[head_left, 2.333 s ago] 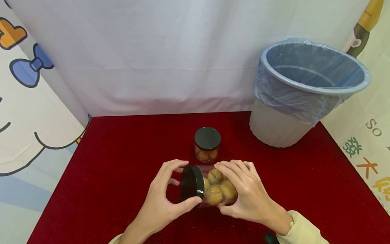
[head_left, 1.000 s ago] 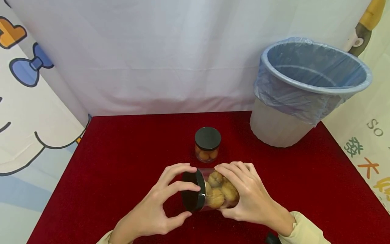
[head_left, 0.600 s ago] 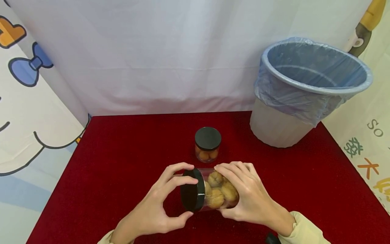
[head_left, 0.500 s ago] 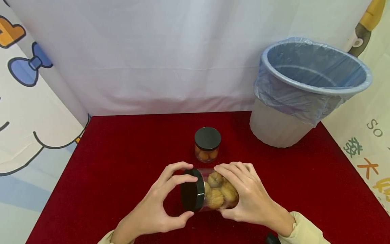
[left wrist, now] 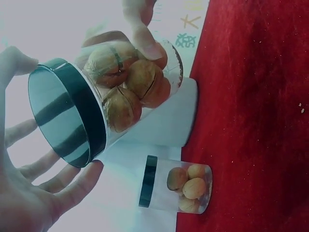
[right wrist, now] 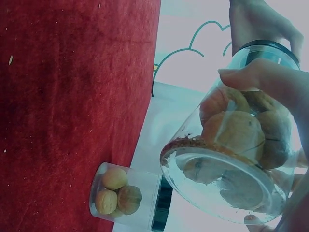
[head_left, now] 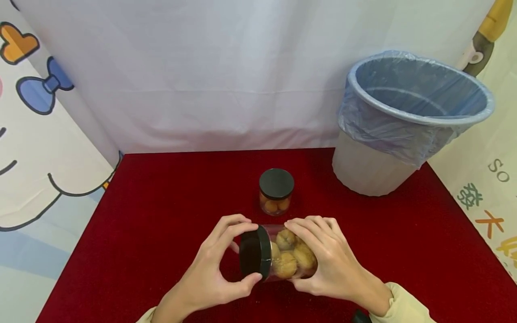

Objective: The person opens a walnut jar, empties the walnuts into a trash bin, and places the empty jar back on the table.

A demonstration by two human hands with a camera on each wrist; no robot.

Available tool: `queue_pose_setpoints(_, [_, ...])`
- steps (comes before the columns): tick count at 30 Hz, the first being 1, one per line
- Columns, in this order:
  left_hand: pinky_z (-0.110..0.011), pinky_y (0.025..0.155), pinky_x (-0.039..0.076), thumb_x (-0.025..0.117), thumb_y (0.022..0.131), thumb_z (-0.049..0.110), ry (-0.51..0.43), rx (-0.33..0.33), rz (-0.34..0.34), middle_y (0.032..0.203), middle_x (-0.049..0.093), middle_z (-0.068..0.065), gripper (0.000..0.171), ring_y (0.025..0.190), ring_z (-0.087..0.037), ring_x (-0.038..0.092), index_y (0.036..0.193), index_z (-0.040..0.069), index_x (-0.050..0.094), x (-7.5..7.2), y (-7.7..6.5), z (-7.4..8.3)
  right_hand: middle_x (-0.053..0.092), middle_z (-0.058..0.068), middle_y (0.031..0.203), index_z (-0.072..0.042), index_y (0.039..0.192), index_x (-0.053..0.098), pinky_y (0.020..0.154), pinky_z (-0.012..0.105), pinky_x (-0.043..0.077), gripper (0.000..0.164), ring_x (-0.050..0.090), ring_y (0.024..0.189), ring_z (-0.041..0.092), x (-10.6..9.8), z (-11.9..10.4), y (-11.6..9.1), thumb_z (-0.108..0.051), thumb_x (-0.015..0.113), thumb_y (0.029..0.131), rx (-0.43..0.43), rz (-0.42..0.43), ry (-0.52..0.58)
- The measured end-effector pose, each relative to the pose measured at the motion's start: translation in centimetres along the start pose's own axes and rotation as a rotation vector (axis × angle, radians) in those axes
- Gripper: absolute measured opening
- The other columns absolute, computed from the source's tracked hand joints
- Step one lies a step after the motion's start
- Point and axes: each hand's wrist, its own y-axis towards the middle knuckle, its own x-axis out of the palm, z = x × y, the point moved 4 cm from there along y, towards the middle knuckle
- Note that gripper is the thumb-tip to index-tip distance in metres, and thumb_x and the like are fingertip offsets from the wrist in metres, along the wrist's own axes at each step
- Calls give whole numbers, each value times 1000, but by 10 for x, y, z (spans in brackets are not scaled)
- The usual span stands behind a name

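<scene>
1 clear jar (head_left: 275, 230) of walnuts (head_left: 286, 265) is held sideways between 2 hands, off the red cloth (head_left: 173, 193), black lid (head_left: 251, 256) on and pointing to the person's left. Left hand (head_left: 214, 273): fingers curved round the lid, thumb low on the rim, index finger up top, gap between palm and lid face. Right hand (head_left: 329, 255): wrapped round the base half of the jar, fingers over the top, thumb underneath. At least 4 walnuts show through the wall; right wrist view also has brown crumbs along the base edge. Standing jar (left wrist: 161, 188): upright on the cloth just beyond the held 1, not touching it, black cap (head_left: 276, 183) on, at least 4 walnuts in the bottom. Whitish bin (head_left: 363, 168) sits at the back right of the cloth, well apart from the hands, with a blue bag (head_left: 375, 130) folded over its rim. White curtain (head_left: 222, 76) behind. Cartoon sheet (head_left: 24, 179) on the left, blue bow on it. Pale yellow right sleeve (head_left: 404, 307); small black object (head_left: 359, 316) next to it, can't tell what.
</scene>
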Motion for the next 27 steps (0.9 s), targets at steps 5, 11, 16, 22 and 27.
queue_pose_setpoints(5, [-27,62,51,75,78,29,10,-14,28,123,46,-5,62,99,-19,49,130,10,48,-1,0,0,59,3,119,-8,124,57,80,41,34,90,51,102,20,0,-1,1,-26,83,40,-8,7,-6])
queue_pose_setpoints(11, [-23,56,49,76,77,28,47,-109,31,121,49,-1,64,94,-16,49,132,16,45,-1,-1,-1,59,3,119,-8,124,57,80,41,34,89,51,102,20,1,-2,0,-26,83,41,-3,-2,-4])
queue_pose_setpoints(16, [-25,58,50,76,78,30,62,-222,-4,117,49,2,65,95,-15,51,132,22,43,-1,-3,-2,59,3,119,-8,124,57,80,41,34,89,51,102,20,2,-2,-1,-26,83,41,0,-8,-10])
queue_pose_setpoints(22, [-32,78,51,76,79,25,30,-138,-35,131,45,0,64,112,-18,48,134,19,44,-5,-3,2,59,3,119,-7,124,57,80,40,34,90,51,102,19,1,-1,-4,-28,84,41,16,-21,0])
queue_pose_setpoints(27, [-39,93,44,80,74,21,18,68,-81,137,41,-11,64,121,-26,42,130,13,50,-12,-3,14,58,3,120,-8,125,56,80,39,33,91,51,103,19,0,-1,-2,-29,85,41,6,-17,2])
